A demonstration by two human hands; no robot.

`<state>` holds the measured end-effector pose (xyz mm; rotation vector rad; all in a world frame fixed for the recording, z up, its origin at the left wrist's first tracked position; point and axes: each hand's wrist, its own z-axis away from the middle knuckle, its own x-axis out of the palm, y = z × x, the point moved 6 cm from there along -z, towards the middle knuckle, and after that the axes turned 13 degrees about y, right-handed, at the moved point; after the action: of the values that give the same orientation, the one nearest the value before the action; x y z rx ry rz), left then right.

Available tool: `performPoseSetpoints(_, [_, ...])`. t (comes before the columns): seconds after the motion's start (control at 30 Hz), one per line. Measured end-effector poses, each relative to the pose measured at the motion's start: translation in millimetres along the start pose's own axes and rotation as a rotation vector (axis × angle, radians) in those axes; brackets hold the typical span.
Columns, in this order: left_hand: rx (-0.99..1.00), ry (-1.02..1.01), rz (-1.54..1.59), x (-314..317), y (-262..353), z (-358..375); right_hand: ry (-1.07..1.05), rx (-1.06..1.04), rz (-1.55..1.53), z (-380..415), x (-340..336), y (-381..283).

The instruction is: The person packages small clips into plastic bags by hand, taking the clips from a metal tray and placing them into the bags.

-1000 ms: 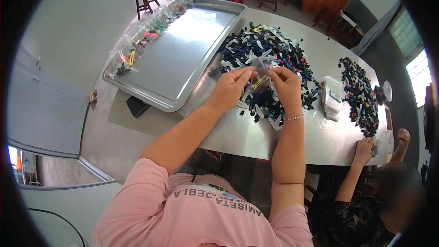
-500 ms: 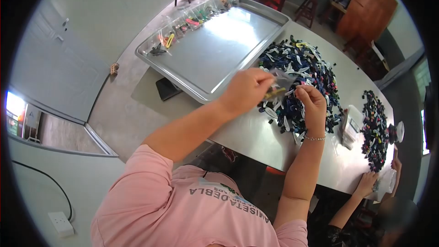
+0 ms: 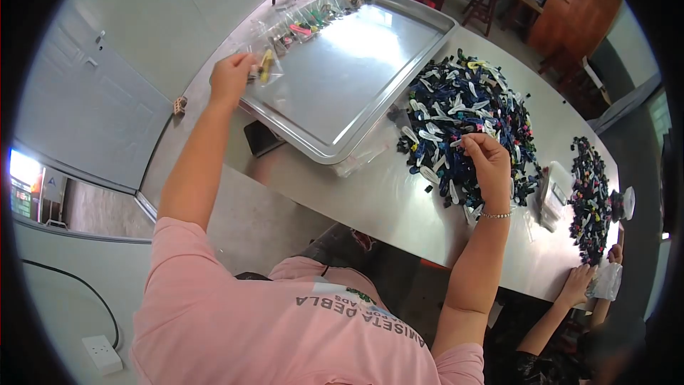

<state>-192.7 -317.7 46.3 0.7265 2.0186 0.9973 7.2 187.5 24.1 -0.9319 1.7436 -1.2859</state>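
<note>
My left hand [image 3: 232, 77] is at the near-left end of the metal tray [image 3: 342, 85], its fingers closed on a small clear plastic bag [image 3: 272, 73]. A yellow clip shows at this bag, and other bags lie close by. My right hand [image 3: 490, 164] is held over the near-right part of a large pile of small hair clips [image 3: 456, 107], mostly dark blue, black and white. Thumb and forefinger are pinched together there; a small pale thing may be between them, but I cannot make it out.
A row of filled clear bags [image 3: 324, 16] lines the tray's far-left side. To the right are a clear plastic box [image 3: 552, 196] and a second clip pile [image 3: 590, 199]. A co-worker's hand [image 3: 576, 284] is by a clear bag [image 3: 605, 281]. A dark flat object [image 3: 262, 139] lies under the tray.
My left hand has moved left with a bag, from over the clip pile to the tray's near-left end. My right hand has stayed almost where it was, still pinched.
</note>
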Motion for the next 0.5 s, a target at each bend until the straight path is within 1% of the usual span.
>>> performPoseSetpoints(0.03, [-0.002,-0.003,-0.002,-7.8,-14.5,-10.5,0.000,0.004,0.001,-0.5,0.4,1.7])
performPoseSetpoints(0.1, [0.114,0.052,-0.205,-24.9,-35.2,-28.7,-0.009,0.009,-0.009,-1.0,0.5,5.0])
performPoseSetpoints(0.13, [0.111,0.048,-0.205,-29.2,-49.1,-36.2,-0.008,0.013,-0.006,-1.4,0.6,5.7])
performPoseSetpoints(0.2, [0.346,0.378,-0.500,-50.2,-52.0,-42.7,-0.006,-0.007,0.008,-1.5,0.2,4.8])
performPoseSetpoints(0.23, [0.346,0.370,-0.499,-51.2,-55.8,-44.6,-0.001,0.000,0.011,-1.6,0.1,4.5])
performPoseSetpoints(0.3, [0.542,0.552,-0.521,-57.1,-44.7,-38.2,0.021,-0.004,-0.003,-1.4,-0.5,2.6])
performPoseSetpoints(0.33, [0.542,0.538,-0.514,-53.2,-30.4,-28.4,0.031,0.005,0.005,-1.1,-1.1,3.6])
performPoseSetpoints(0.4, [0.532,0.373,-0.294,-39.4,29.6,12.9,0.046,-0.008,0.008,-1.4,-1.2,3.3])
performPoseSetpoints(0.47, [0.566,0.123,-0.058,-23.3,94.5,64.0,0.060,-0.020,0.026,-1.6,-0.8,3.3])
performPoseSetpoints(0.5, [0.627,-0.020,-0.004,-16.5,121.9,91.9,0.062,-0.026,0.028,-2.1,-0.5,3.7])
